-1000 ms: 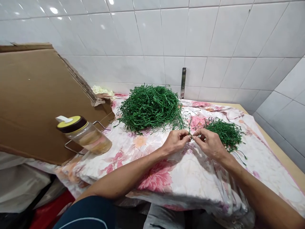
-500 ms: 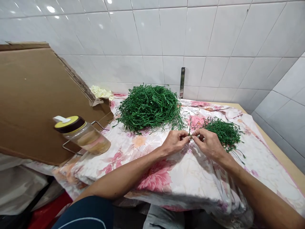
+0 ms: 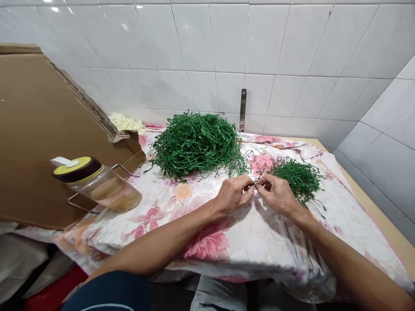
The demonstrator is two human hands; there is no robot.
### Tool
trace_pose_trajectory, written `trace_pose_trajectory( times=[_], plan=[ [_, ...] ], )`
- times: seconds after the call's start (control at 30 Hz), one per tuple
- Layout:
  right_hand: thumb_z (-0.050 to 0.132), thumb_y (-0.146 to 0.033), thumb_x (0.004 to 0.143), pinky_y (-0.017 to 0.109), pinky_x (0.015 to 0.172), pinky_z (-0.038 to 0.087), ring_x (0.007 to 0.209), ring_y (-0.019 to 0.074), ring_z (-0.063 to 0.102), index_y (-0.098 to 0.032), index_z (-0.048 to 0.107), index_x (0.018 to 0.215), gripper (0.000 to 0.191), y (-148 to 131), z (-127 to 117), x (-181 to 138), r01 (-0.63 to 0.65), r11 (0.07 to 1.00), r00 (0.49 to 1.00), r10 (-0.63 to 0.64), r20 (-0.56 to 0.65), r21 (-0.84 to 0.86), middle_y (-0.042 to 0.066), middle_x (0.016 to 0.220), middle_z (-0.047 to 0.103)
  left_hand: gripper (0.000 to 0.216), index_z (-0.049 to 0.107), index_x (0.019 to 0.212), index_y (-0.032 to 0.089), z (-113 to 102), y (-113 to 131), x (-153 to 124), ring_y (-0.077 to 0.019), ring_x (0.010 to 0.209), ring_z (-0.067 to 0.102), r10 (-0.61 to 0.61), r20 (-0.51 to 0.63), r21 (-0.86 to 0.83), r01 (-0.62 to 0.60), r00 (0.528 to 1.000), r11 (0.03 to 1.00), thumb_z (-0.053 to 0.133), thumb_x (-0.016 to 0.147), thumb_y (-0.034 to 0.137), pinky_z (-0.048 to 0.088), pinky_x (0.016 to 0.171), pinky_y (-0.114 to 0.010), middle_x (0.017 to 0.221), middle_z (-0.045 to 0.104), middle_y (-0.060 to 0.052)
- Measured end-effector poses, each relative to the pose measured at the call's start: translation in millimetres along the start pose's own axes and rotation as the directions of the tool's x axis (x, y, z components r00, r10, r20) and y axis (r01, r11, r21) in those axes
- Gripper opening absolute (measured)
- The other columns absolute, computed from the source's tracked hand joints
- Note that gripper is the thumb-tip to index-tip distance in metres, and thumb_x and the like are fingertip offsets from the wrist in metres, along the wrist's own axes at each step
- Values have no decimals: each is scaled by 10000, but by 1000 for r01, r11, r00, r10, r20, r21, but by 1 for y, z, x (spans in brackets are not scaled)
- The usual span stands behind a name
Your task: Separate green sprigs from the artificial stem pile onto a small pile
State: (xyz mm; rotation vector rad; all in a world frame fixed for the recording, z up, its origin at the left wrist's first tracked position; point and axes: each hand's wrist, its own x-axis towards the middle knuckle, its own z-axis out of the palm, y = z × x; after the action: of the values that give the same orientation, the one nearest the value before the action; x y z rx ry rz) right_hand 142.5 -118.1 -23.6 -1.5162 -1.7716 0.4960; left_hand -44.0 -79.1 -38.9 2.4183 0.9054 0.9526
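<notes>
My left hand [image 3: 236,195] and my right hand [image 3: 275,191] meet over the flowered tablecloth, thumbs and forefingers pinched close together. Between the fingertips is a thin green stem [image 3: 257,179], its upper end showing; the rest is hidden by the fingers. Both hands appear closed on it. Behind my left hand lies a large tangled heap of green stems [image 3: 197,144], each thin with small knobbed tips. Just beyond and right of my right hand is a smaller green bunch [image 3: 296,178], partly covered by that hand.
A lidded plastic bottle [image 3: 106,190] leans tilted in a wire stand at left. Behind it stands a large cardboard sheet [image 3: 39,138]. A pile of cream-white pieces [image 3: 126,123] lies at the back. A metal strip [image 3: 243,110] is fixed against the tiled wall [image 3: 227,39].
The camera view has shifted slightly, so the scene sits a little further left. My fingertips stay together at the stem, whose visible upper part now leans rather than standing upright.
</notes>
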Motion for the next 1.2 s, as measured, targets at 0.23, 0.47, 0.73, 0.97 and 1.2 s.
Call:
trace_pose_trajectory(
  times=[0.23, 0.47, 0.73, 0.97, 1.2],
  plan=[
    [586, -261, 825, 253, 577, 423, 585, 137, 557, -186, 708, 833, 144, 6, 2, -1, 33, 996, 999, -36, 40, 80, 12, 721, 702, 220, 576, 711, 176, -4, 3, 5, -114, 578, 389, -129, 55, -43, 132, 990, 990, 517, 906, 261, 274, 579, -260, 617, 480, 26],
    [591, -235, 763, 250, 564, 411, 573, 140, 561, -194, 708, 780, 126, 1, 6, -2, -24, 1000, 997, 23, 73, 5, 14, 709, 718, 116, 586, 770, 175, -4, 1, 3, -125, 630, 427, -30, 99, -12, 31, 995, 999, 527, 864, 210, 274, 601, -267, 688, 534, 3],
    [587, -211, 716, 255, 562, 390, 563, 141, 530, -197, 629, 701, 46, 17, -1, 5, -72, 990, 993, 61, -97, -118, 5, 633, 645, 112, 589, 776, 181, -3, 12, 0, -122, 634, 427, 66, 121, -87, -56, 990, 995, 527, 868, 194, 319, 625, -267, 713, 544, -4],
    [665, -395, 843, 245, 452, 403, 461, 124, 529, -191, 615, 876, 212, 7, -23, 6, -72, 951, 959, 149, -242, 302, -24, 625, 603, 317, 573, 694, 160, -10, -1, 11, -105, 584, 411, -259, 42, -302, 259, 965, 917, 551, 919, 382, 300, 573, -253, 613, 478, 26],
    [660, -405, 890, 273, 499, 464, 500, 137, 590, -190, 639, 998, 241, 17, -57, 11, 25, 997, 816, 20, -577, 70, 10, 749, 662, 337, 589, 684, 152, -3, -11, 12, -105, 577, 450, -309, 98, -446, 319, 946, 836, 585, 892, 417, 314, 558, -255, 621, 540, 6]
  ],
)
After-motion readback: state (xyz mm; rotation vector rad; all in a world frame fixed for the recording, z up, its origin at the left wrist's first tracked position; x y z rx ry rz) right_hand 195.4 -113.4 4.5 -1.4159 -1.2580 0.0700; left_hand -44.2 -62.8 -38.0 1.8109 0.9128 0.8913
